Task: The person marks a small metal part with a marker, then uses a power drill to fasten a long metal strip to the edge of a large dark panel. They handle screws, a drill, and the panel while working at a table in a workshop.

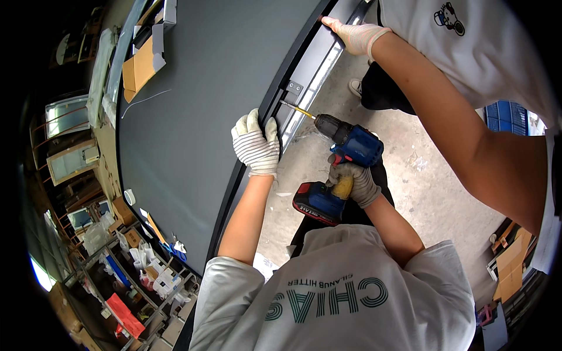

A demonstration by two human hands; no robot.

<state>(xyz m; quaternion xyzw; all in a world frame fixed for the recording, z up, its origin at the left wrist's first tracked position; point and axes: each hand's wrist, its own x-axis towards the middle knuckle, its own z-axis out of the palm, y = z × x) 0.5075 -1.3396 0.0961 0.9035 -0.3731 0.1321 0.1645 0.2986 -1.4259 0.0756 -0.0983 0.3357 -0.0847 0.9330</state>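
Note:
My right hand (pixel 353 182), in a grey work glove, is closed around the grip of a blue and black cordless drill (pixel 351 140). A long yellow-shanked bit (pixel 301 111) sticks out of its chuck, its tip against or just over the metal edge of a big dark grey panel (pixel 181 117), close to a small metal plate with screws (pixel 294 88). My left hand (pixel 256 143), in a striped white glove, lies on the panel's black border with fingers apart, just below the bit's tip. Whether those fingers press on anything is hidden.
A co-worker's gloved hand (pixel 354 36) holds the panel's far right edge. An opened cardboard box (pixel 143 64), a white tape roll (pixel 129 197) and blue-handled scissors (pixel 174 250) lie on the panel. Cluttered shelving (pixel 146 281) stands left; a blue crate (pixel 506 117) and cardboard (pixel 512 263) are right.

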